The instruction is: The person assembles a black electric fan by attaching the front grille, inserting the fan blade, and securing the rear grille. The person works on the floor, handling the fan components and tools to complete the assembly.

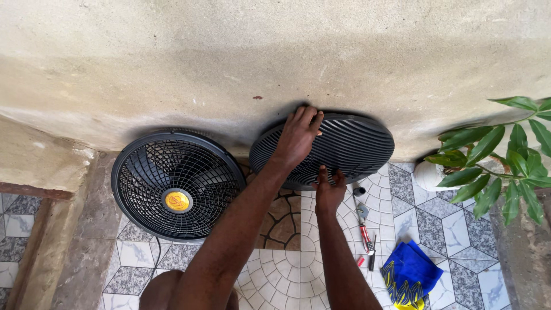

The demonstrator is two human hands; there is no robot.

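The fan [177, 185] leans against the wall [275, 51]. Beside it, the left hand [297, 138] grips the grille's [344, 146] top rim and the right hand [329, 192] pinches its lower edge. Poorly propped, the grille could slide onto the pliers [365, 229].

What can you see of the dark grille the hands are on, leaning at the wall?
The grille is a round, dark cover of curved slats, plastic by its look, separate from the fan beside it. It stands tilted, its top against the plastered wall and its lower edge near the tiled floor. The left hand lies across its upper left; the right hand grips its bottom rim.
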